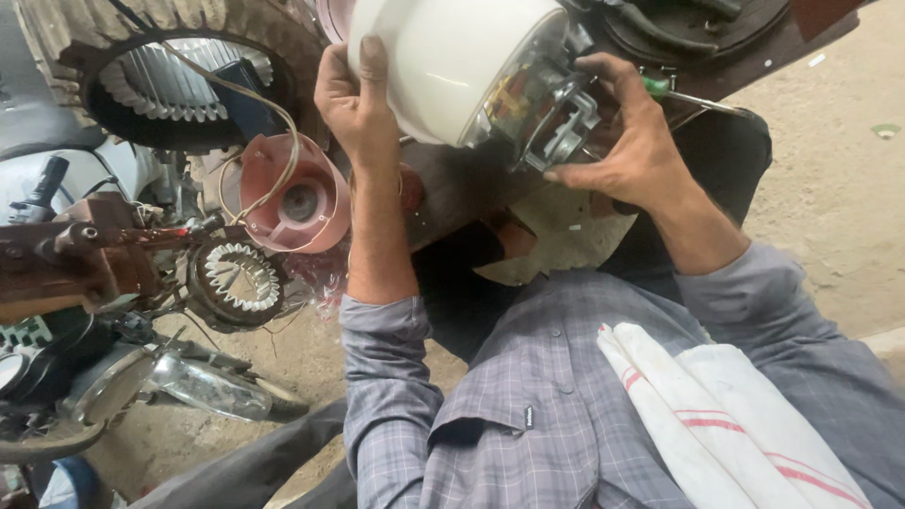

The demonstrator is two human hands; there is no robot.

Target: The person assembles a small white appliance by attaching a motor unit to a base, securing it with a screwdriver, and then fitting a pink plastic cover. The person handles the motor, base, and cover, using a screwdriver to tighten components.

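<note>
Dusty workshop floor lies below as the left hand point(353, 94) cups the smooth white housing point(443, 61), likely slippery and heavy at its exposed motor point(547, 113), where the right hand point(632, 141) grips the metal frame, the safer stiff hold.

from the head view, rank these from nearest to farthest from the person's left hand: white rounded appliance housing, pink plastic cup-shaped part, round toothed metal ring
1. White rounded appliance housing: gripped by the left hand, top centre.
2. Pink plastic cup-shaped part: just below and left of that hand, with a pale wire over it.
3. Round toothed metal ring: farther down and left, beside the rusty parts.
</note>
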